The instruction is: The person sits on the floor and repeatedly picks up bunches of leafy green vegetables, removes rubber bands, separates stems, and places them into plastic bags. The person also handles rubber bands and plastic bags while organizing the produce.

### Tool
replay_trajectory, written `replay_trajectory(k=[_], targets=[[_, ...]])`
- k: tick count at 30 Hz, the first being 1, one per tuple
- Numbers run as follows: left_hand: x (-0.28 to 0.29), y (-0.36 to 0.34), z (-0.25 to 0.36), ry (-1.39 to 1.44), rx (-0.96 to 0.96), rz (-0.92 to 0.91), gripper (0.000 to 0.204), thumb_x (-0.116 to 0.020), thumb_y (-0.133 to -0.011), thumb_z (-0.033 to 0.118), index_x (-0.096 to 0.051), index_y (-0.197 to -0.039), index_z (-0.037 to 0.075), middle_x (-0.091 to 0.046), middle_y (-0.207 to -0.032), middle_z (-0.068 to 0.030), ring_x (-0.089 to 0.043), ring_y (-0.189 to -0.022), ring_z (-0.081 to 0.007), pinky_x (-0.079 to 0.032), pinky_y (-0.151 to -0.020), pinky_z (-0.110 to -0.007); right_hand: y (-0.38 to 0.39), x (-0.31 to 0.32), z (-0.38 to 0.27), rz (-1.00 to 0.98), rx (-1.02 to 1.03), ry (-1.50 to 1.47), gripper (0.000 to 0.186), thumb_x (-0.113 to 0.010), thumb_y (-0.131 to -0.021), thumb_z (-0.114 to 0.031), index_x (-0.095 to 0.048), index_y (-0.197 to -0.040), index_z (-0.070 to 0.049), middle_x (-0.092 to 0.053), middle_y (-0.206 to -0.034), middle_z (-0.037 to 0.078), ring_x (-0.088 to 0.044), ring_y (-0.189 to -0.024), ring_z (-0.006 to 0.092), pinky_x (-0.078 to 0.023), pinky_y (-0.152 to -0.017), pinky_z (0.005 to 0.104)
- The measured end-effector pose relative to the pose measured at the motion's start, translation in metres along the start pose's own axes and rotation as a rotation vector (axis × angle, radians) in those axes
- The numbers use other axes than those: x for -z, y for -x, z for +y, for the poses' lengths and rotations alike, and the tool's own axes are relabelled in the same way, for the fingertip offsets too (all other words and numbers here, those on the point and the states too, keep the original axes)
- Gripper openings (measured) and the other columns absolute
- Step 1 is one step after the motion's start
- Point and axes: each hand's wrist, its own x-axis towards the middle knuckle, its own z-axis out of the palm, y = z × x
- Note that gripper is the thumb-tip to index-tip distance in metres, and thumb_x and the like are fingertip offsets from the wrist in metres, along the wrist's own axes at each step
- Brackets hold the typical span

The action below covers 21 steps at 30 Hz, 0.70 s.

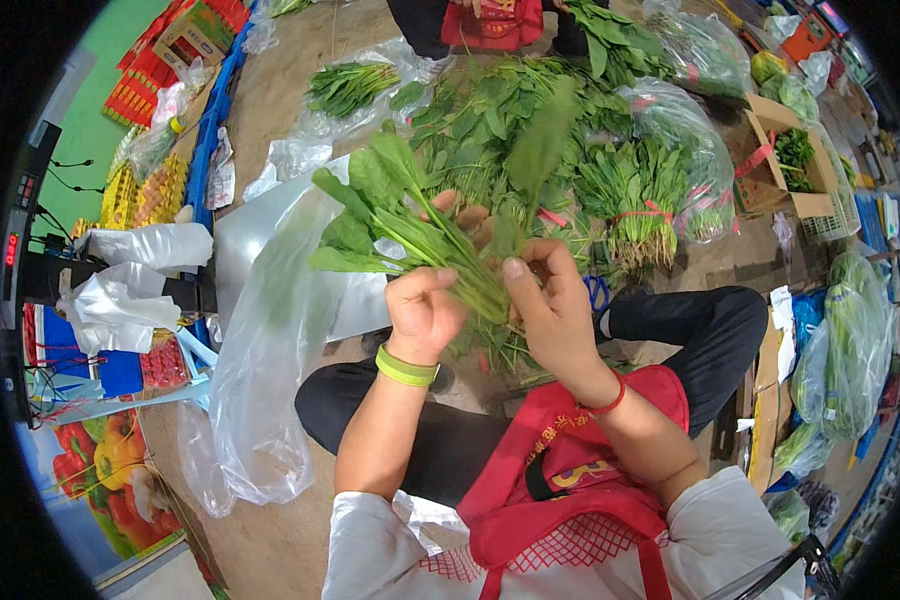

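Note:
A bunch of long-leafed greens [380, 205] spans the centre, stems toward the lower right. My left hand [425, 310], wearing a yellow-green wristband, has its fingers wrapped round this bunch. My right hand [545, 300] pinches stems at the bunch's right side; a motion-blurred leafy stalk [535, 135] rises above it, and I cannot tell whether it is held. Loose greens [470, 110] lie heaped beyond my hands. A bundle tied with red tape [640, 195] lies to the right, near blue scissors [597, 293]. A clear plastic bag [255, 390] lies left of my left arm.
Another person's legs [420, 25] and red apron show at the top. Bagged greens [835, 340] and a cardboard box [770, 120] of greens line the right. A blue-edged table [210, 130] with egg trays, a black scale [20, 250] and a metal sheet [240, 250] are at the left.

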Motion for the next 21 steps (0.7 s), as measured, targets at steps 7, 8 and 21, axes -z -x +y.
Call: replay_trajectory(k=[7,8,21], targets=[[0.014,-0.006,-0.002,0.135,-0.066,0.074,0.048,-0.056,-0.100,0.003,-0.047,-0.146,0.013,-0.057,-0.130,-0.0107,-0.060,-0.110,-0.0192,-0.056,-0.096,-0.034,0.014,-0.012,0.005,0.069,0.126,-0.264,0.018,-0.047,-0.108,-0.014,-0.042,-0.121,-0.004,-0.063,-0.103,0.010,-0.061,-0.086,0.0125,-0.049,-0.063,0.0245],[0.019,-0.008,-0.001,0.183,-0.086,0.092,0.047,-0.056,-0.100,0.002,-0.048,-0.146,0.012,-0.058,-0.130,-0.0107,-0.061,-0.112,-0.0191,-0.055,-0.097,-0.034,0.019,-0.011,0.009,0.084,0.239,-0.297,0.017,-0.048,-0.108,-0.015,-0.041,-0.121,-0.005,-0.062,-0.101,0.009,-0.060,-0.084,0.0119,-0.048,-0.063,0.0241],[0.010,-0.004,0.018,0.041,-0.094,-0.097,0.061,-0.061,-0.101,0.019,-0.035,-0.155,0.018,-0.042,-0.154,-0.0151,-0.047,-0.138,-0.0310,-0.041,-0.115,-0.048,0.071,0.090,0.098,-0.336,0.244,0.938,0.018,-0.060,-0.100,-0.008,-0.057,-0.115,0.000,-0.061,-0.110,0.017,-0.063,-0.087,0.0236,-0.051,-0.073,0.0297]])
